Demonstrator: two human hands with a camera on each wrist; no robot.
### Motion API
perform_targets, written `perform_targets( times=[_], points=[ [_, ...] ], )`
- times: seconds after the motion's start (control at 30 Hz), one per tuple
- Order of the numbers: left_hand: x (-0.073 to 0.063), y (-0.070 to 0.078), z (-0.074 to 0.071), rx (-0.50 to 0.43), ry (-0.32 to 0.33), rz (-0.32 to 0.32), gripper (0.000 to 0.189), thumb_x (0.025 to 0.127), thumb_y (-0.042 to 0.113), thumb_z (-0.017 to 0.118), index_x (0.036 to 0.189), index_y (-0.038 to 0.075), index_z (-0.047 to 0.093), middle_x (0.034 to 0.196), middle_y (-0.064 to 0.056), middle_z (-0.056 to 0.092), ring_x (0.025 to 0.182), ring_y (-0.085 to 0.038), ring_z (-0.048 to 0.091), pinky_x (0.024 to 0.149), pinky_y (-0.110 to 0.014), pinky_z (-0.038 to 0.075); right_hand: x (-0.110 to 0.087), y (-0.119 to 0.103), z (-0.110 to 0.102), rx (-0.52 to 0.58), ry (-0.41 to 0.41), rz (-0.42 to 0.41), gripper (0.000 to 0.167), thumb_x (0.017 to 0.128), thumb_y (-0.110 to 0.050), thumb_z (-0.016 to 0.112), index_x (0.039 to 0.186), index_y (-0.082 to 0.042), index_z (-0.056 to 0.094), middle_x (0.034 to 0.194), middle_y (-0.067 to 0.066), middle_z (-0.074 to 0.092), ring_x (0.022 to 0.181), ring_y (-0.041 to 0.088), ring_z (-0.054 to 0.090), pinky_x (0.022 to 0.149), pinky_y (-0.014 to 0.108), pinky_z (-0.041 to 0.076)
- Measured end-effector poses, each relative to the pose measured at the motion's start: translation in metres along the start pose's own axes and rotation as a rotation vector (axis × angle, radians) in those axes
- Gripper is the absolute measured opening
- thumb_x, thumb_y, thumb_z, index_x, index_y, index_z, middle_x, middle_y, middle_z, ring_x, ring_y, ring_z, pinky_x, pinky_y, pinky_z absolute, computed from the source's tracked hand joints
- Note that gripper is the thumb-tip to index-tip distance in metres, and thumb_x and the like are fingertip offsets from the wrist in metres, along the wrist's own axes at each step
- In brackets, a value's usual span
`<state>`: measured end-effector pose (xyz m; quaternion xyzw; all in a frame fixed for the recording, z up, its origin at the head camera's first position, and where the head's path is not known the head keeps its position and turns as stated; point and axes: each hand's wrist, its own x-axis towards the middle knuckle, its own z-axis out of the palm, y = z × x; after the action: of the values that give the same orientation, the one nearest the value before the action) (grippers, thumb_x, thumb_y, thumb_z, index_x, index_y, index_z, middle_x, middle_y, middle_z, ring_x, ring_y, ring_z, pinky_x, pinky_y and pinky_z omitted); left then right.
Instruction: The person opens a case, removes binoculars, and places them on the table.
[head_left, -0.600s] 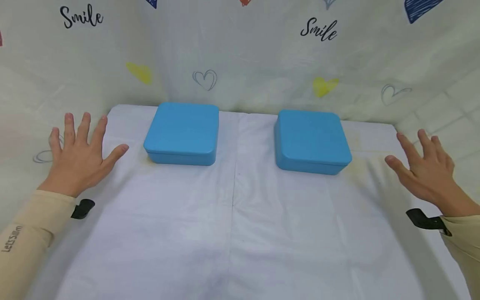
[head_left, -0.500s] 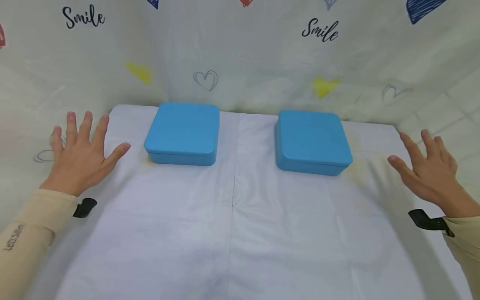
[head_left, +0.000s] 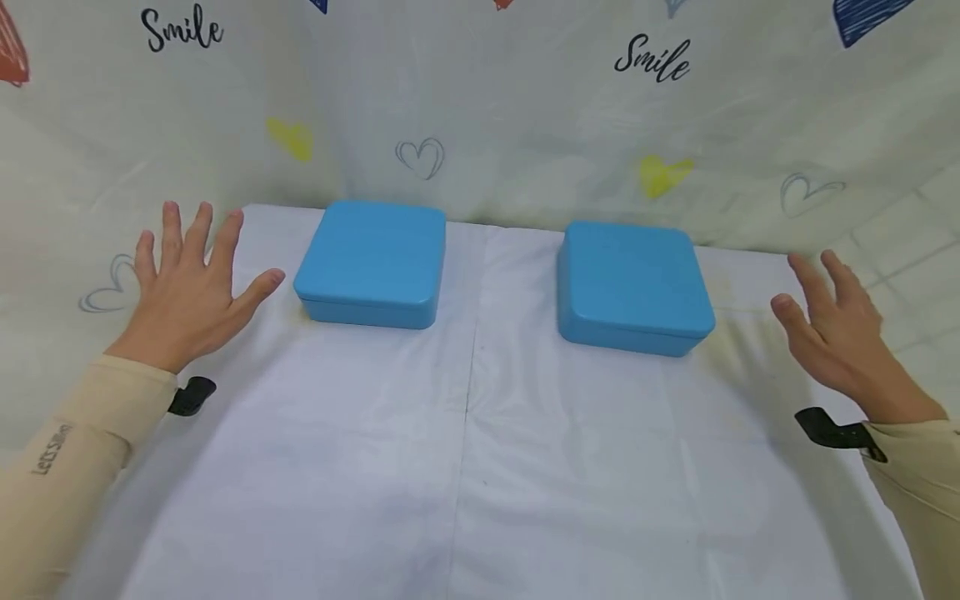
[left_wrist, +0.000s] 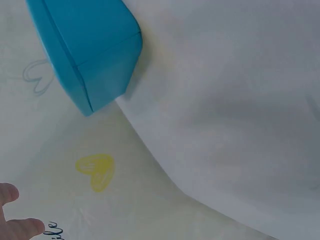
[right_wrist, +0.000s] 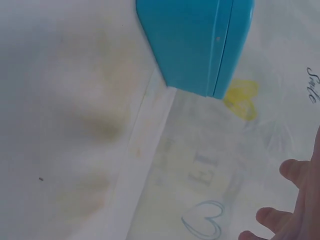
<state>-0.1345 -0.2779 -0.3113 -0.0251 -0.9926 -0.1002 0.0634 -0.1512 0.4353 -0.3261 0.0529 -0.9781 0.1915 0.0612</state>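
Note:
Two blue lidded boxes stand near the back edge of a white-covered table (head_left: 465, 467), a gap between them. My left hand (head_left: 189, 296), fingers spread and holding nothing, is raised to the left of the left box (head_left: 371, 258). To the right of the right box (head_left: 633, 283) my right hand (head_left: 843, 333) hovers with its fingers extended, apart from the box. Both lids look closed; what lies inside is hidden. In the left wrist view the left box (left_wrist: 95, 45) shows a corner, and in the right wrist view so does the right box (right_wrist: 195, 40).
A pale sheet (head_left: 517, 108) printed with hearts and "Smile" hangs behind the table. Creases run across the white cloth, which has faint yellowish stains (right_wrist: 110, 125). A black strap (head_left: 192, 396) pokes out at the left wrist, another black strap (head_left: 836, 432) at the right.
The head view has shifted slightly. My left hand has moved a little right and up towards the left box; my right hand has edged slightly left. The boxes stay on the table.

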Motion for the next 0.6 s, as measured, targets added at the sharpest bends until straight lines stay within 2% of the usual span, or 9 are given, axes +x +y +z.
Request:
perform_targets(
  times=[0.17, 0.37, 0.6],
  points=[
    [0.001, 0.010, -0.001, -0.037, 0.039, 0.005, 0.095, 0.101, 0.072, 0.033, 0.167, 0.011, 0.003, 0.173, -0.027, -0.005, 0.159, -0.047, -0.023, 0.122, -0.074, -0.012, 0.006, -0.009, 0.001, 0.077, 0.008, -0.008, 0.068, 0.112, -0.050, 0.027, 0.167, -0.014, 0.009, 0.173, 0.025, -0.009, 0.151, 0.069, -0.004, 0.111, 0.088, -0.009],
    [0.000, 0.027, 0.004, -0.080, 0.075, 0.042, 0.093, 0.102, 0.071, 0.036, 0.167, 0.011, 0.008, 0.173, -0.026, -0.001, 0.160, -0.047, -0.020, 0.122, -0.074, -0.010, 0.006, -0.016, 0.010, 0.165, 0.027, -0.008, 0.070, 0.111, -0.054, 0.025, 0.168, -0.016, 0.009, 0.173, 0.025, -0.007, 0.152, 0.067, 0.001, 0.114, 0.086, -0.002],
    [0.002, 0.050, 0.010, -0.131, 0.118, 0.092, 0.095, 0.100, 0.074, 0.037, 0.167, 0.014, 0.008, 0.174, -0.024, 0.002, 0.161, -0.044, -0.020, 0.124, -0.072, -0.010, 0.009, -0.023, 0.025, 0.248, 0.101, -0.048, 0.073, 0.111, -0.055, 0.025, 0.167, -0.011, 0.014, 0.172, 0.027, 0.001, 0.158, 0.056, 0.000, 0.118, 0.082, -0.002]
  ],
)
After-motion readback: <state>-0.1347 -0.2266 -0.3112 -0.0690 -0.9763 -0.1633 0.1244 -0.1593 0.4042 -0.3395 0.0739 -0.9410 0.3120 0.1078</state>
